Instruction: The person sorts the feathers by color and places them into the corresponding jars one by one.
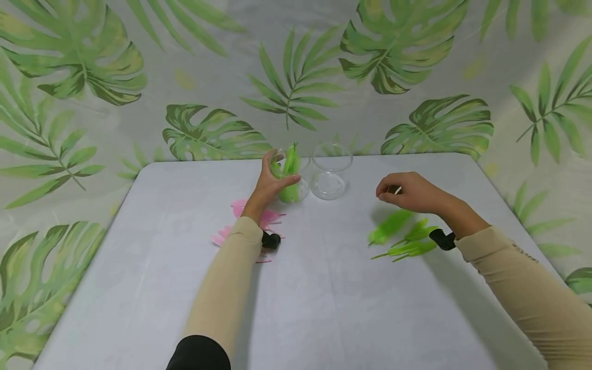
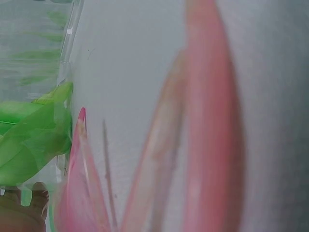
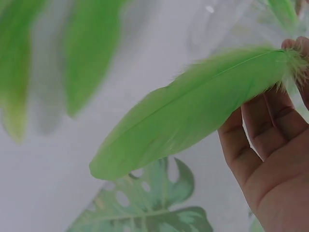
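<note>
My left hand [image 1: 273, 180] grips a clear plastic cup [image 1: 302, 190] at the far side of the table, thumb across its front. Green feathers [image 1: 290, 177] stand inside that cup; the left wrist view shows green feathers [image 2: 34, 135] through its wall. In the air to the right, my right hand [image 1: 411, 191] pinches a green feather [image 3: 188, 113] by its fluffy base end, as the right wrist view shows. Several loose green feathers [image 1: 413, 241] lie on the table below that hand.
A second clear cup [image 1: 328, 185] stands just right of the gripped one. Pink feathers [image 1: 270, 218] lie on the white-covered table [image 1: 324, 298], partly hidden under my left forearm. A leaf-patterned cloth [image 1: 296, 67] hangs behind the far edge.
</note>
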`<state>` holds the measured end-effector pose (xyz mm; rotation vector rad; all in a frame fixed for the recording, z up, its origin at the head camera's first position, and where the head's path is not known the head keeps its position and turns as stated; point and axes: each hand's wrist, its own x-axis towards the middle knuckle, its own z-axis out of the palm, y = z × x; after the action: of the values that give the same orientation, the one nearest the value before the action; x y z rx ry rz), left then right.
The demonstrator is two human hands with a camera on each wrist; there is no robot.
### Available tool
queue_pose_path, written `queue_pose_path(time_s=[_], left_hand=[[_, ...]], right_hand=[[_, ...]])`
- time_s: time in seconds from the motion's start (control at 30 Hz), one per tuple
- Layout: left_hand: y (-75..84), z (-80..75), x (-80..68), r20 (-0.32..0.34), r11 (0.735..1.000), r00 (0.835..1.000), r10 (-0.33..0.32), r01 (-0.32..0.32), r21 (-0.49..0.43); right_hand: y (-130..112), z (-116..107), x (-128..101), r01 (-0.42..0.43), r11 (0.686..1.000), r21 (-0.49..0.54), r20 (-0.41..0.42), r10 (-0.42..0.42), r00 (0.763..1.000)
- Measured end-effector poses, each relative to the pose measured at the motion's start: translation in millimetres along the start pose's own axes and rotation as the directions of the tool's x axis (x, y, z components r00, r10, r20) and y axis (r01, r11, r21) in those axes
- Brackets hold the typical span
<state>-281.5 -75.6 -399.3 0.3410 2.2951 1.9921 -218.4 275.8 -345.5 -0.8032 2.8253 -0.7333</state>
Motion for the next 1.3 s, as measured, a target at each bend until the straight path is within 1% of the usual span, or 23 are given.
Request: queue_pose_path(time_s=[0.13, 0.17, 0.2, 0.37, 0.43, 0.53, 0.63, 0.73, 0.8, 0.87, 0.93, 1.03, 1.13, 1.23, 1.3], left_hand=[[-0.7, -0.1, -0.8, 0.001, 1.000, 1.000, -0.005, 0.005, -0.004], [-3.8, -0.1, 1.0, -0.003, 1.000, 1.000, -0.004, 0.004, -0.003], [-3.5, -0.1, 0.8, -0.004, 1.000, 1.000, -0.009, 0.009, -0.004], [-22.8, -0.1, 12.8, -0.027, 1.000, 1.000, 0.011, -0.011, -0.001], [-22.9, -0.4, 13.7, -0.023, 1.000, 1.000, 0.014, -0.014, -0.006], [-11.0, -0.5, 7.7, -0.003, 1.000, 1.000, 0.005, -0.005, -0.008], [-4.0, -0.5, 2.8, -0.004, 1.000, 1.000, 0.000, 0.000, -0.001], [-4.7, -0.2, 2.6, -0.009, 1.000, 1.000, 0.005, -0.005, -0.013], [-7.7, 0.5, 4.6, -0.011, 0.999, 1.000, 0.011, -0.011, -0.032], [-15.3, -0.2, 9.8, -0.018, 0.999, 1.000, 0.017, -0.018, -0.038], [-22.3, -0.2, 14.5, -0.026, 0.999, 0.999, 0.027, -0.027, -0.031], [-32.7, 0.3, 20.2, -0.041, 0.999, 0.998, 0.040, -0.040, -0.007], [-35.7, 1.2, 20.9, -0.039, 0.999, 0.998, 0.051, -0.051, 0.000], [-36.6, 0.7, 20.2, -0.036, 0.998, 0.998, 0.056, -0.056, 0.006], [-35.5, -0.5, 19.6, -0.039, 0.998, 0.998, 0.057, -0.057, 0.014]], right_hand=[[-5, -15, 4, 0.002, 0.999, -0.033, -0.048, -0.004, 0.999], [-6, -19, 5, -0.013, 0.999, -0.039, -0.060, 0.010, 0.998], [-8, -23, 7, -0.031, 0.999, -0.030, -0.067, 0.029, 0.997], [-9, -40, 18, -0.131, 0.991, 0.029, -0.087, 0.133, 0.987], [-8, -47, 23, -0.153, 0.987, 0.058, -0.093, 0.158, 0.983], [-11, -55, 32, -0.164, 0.981, 0.105, -0.138, 0.178, 0.974], [-13, -63, 45, -0.140, 0.974, 0.180, -0.204, 0.176, 0.963], [-18, -67, 58, -0.131, 0.955, 0.267, -0.246, 0.199, 0.948], [-22, -69, 67, -0.141, 0.938, 0.318, -0.257, 0.229, 0.939], [-28, -70, 77, -0.153, 0.918, 0.367, -0.265, 0.261, 0.928], [-33, -70, 86, -0.149, 0.889, 0.432, -0.278, 0.289, 0.916], [-40, -67, 100, -0.099, 0.832, 0.546, -0.312, 0.311, 0.898], [-47, -62, 111, -0.044, 0.781, 0.623, -0.343, 0.324, 0.882], [-56, -58, 121, 0.001, 0.738, 0.675, -0.358, 0.326, 0.875], [-63, -57, 129, 0.033, 0.690, 0.724, -0.354, 0.331, 0.875]])
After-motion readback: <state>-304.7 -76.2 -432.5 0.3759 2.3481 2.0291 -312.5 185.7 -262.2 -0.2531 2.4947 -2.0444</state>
